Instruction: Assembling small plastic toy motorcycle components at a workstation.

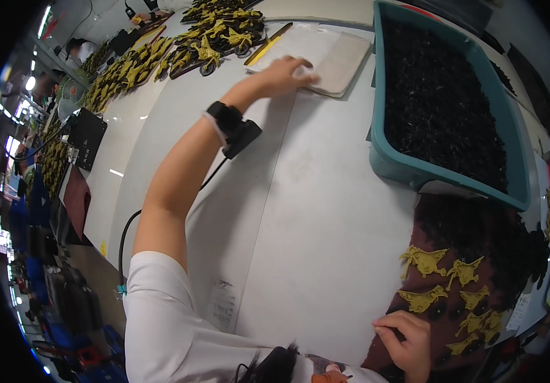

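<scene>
My left hand (284, 76) reaches across the table to the far side, over a flat white pad (345, 60). Its fingers are bent and apart, slightly blurred, and nothing shows between them. Close to me on the right is my right hand (409, 341), at the left edge of a dark red mat (390, 319). Thumb and index finger are pinched together; whatever they may hold is too small to make out. Several yellow moulded toy pieces (423, 260) lie on the mat beside it, some with dark round parts like wheels.
A teal bin (390, 167) full of small black parts (437, 96) stands at the right. More black parts (517, 255) are heaped on the mat. Trays of yellow pieces with black wheels (208, 48) line the far left. A black cable (125, 239) runs from my left wrist device.
</scene>
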The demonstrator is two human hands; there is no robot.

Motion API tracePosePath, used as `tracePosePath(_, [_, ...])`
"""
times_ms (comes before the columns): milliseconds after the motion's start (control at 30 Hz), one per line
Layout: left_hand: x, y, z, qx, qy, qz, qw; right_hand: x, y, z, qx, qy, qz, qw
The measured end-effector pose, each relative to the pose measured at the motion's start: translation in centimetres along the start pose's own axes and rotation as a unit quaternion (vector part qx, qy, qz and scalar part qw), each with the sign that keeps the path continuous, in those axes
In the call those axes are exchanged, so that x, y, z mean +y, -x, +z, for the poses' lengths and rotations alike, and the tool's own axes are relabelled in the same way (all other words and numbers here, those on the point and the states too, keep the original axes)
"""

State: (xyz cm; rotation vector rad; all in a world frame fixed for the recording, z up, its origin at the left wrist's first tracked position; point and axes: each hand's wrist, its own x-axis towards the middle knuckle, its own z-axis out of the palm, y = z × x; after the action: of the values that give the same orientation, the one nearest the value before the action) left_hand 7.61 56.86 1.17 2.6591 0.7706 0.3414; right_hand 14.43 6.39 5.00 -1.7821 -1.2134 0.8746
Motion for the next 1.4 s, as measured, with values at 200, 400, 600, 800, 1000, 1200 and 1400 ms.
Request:
tracePosePath(200, [1.9, 5.5, 1.7, -0.024, -0.035, 0.049, 0.998, -0.2, 1.1, -0.2, 0.034, 0.026, -0.023, 0.999])
tracePosePath(400, [11.2, 18.8, 0.7, -0.033, -0.059, 0.042, 0.997, -1.4, 3.1, -0.5, 0.033, 0.020, -0.045, 0.998])
tracePosePath(600, [18.6, 31.5, 3.2, -0.034, -0.112, 0.025, 0.993, -0.7, 6.5, -0.3, -0.007, 0.040, -0.121, 0.992])
tracePosePath(800, [25.6, 36.0, 4.5, 0.049, -0.183, 0.008, 0.982, -1.1, 11.1, -1.2, -0.006, 0.063, -0.199, 0.978])
tracePosePath(1000, [27.9, 36.4, 6.4, 0.069, -0.182, 0.041, 0.980, 0.2, 17.1, -4.2, 0.073, 0.091, -0.181, 0.977])
tracePosePath(1200, [28.5, 35.3, 3.4, -0.056, -0.022, -0.020, 0.998, 2.0, 21.1, -10.3, 0.181, 0.126, -0.104, 0.970])
tracePosePath(1400, [32.6, 26.5, 1.7, -0.151, 0.071, 0.093, 0.982, 5.2, 20.9, -18.2, 0.230, 0.239, -0.040, 0.943])
